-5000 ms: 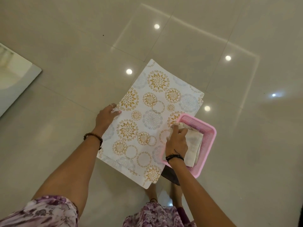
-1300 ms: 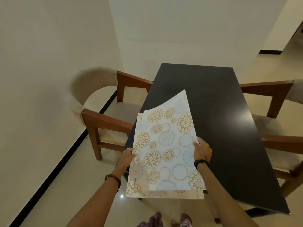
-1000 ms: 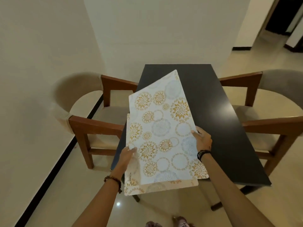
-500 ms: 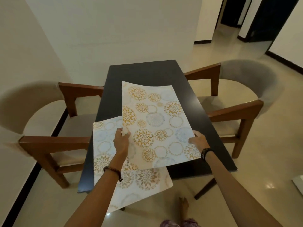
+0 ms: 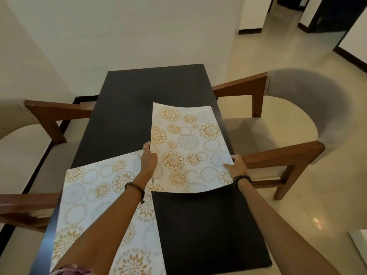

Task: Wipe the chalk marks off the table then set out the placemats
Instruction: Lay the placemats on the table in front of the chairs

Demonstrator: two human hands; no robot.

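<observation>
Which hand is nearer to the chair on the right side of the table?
Right. The right hand holds the far placemat at its right edge, just beside the chair's wooden arm. The left hand holds the placemat's left edge, over the middle of the table.

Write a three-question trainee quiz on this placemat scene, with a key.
1. True or false: both the left hand and the right hand hold the far mat.
2. The near mat lies toward which side of the table? A) left B) right
3. Fill in: a ___ stands at each side of the table.

Key: 1 true. 2 A. 3 chair; the right chair and left chair flank it.
</observation>
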